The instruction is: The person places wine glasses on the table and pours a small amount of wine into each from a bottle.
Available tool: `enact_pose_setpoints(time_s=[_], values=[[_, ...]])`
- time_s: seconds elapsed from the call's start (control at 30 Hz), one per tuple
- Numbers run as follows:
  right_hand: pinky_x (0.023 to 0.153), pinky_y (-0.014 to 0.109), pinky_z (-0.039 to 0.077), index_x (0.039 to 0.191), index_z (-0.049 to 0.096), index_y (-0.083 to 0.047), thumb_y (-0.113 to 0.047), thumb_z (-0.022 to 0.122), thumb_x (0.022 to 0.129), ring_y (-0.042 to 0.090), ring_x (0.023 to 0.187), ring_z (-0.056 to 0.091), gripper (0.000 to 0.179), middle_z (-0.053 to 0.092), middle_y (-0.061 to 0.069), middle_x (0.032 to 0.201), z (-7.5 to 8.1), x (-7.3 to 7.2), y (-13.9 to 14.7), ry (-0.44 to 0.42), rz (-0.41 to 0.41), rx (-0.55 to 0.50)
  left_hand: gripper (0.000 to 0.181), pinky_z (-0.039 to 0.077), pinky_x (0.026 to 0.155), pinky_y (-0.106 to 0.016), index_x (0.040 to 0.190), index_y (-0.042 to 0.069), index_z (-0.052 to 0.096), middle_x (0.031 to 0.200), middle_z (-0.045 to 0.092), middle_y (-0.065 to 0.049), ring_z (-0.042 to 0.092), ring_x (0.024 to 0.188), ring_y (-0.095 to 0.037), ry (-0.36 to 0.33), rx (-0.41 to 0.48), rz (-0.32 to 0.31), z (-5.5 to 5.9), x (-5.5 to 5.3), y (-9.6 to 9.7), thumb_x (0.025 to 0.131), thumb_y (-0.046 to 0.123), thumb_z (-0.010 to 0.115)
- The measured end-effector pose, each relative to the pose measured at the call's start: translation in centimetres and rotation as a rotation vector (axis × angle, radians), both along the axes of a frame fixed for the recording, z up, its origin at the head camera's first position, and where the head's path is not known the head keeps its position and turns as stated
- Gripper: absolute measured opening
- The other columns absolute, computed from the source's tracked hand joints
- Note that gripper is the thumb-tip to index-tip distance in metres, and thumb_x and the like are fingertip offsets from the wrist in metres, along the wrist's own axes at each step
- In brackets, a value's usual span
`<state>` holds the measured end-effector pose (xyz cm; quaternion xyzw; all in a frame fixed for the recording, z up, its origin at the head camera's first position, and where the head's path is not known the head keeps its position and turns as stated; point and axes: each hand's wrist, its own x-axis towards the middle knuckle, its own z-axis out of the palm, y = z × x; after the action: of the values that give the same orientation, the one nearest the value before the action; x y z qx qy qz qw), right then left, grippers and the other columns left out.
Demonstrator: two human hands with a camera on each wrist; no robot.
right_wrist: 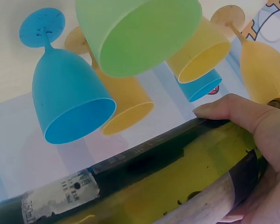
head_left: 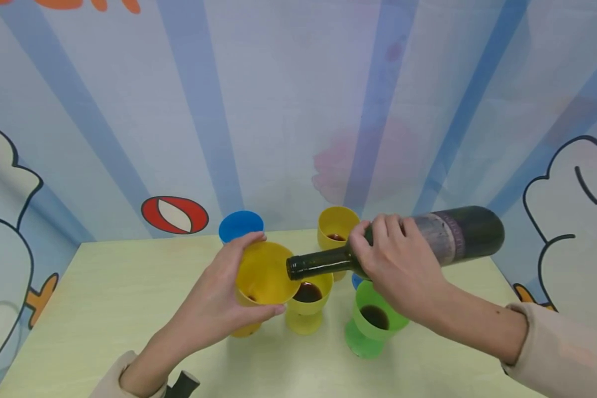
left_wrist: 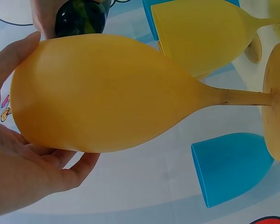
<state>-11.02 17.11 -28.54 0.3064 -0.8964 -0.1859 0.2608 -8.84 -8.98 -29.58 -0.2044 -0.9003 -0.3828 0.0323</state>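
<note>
My left hand (head_left: 214, 298) grips an orange-yellow plastic goblet (head_left: 266, 265) around its bowl, and the goblet leans with its opening toward me. A small dark patch shows low inside it. My right hand (head_left: 403, 268) holds a dark green wine bottle (head_left: 472, 229) by its neck and shoulder. The bottle lies nearly level, its mouth (head_left: 289, 268) at the right side of the held goblet's rim; I see no stream of liquid. In the left wrist view the held goblet (left_wrist: 98, 93) shows its whole bowl, stem and foot. The right wrist view shows the bottle's worn label (right_wrist: 65, 193).
Just right of the held goblet stands a yellow goblet (head_left: 305, 323) with dark liquid. A green goblet (head_left: 365, 340) beneath my right wrist also holds dark liquid. Behind are a blue goblet (head_left: 241, 224), another yellow one (head_left: 337, 218) and a second blue one (right_wrist: 70, 93). A printed cloth (head_left: 288, 110) hangs behind the table (head_left: 129, 293).
</note>
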Motion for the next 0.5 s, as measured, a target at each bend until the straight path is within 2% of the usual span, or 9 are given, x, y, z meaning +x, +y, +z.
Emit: enact_pose_setpoints(time_s=[0.27,0.5], values=[[0.071,0.045,0.048,0.099,0.050,0.005,-0.016,0.070,0.074,0.038,0.079,0.054,0.038,0.056,0.027,0.085,0.48,0.06,-0.19,0.039,0.001,0.056,0.091,0.046,0.087,-0.042,0.136,0.011,0.034,0.132,0.043,-0.003,0.045,0.112,-0.021,0.008,-0.009,0.003,-0.01,0.06,0.04,0.062,0.027,0.085],[0.074,0.046,0.048,0.100,0.050,0.004,-0.021,0.072,0.073,0.039,0.082,0.055,0.044,0.057,0.029,0.088,0.80,0.27,-0.24,0.038,-0.016,0.114,0.090,0.047,0.086,-0.042,0.136,0.011,0.034,0.132,0.043,-0.003,0.045,0.111,-0.020,0.000,-0.005,-0.007,-0.19,0.14,0.17,0.063,0.027,0.084]])
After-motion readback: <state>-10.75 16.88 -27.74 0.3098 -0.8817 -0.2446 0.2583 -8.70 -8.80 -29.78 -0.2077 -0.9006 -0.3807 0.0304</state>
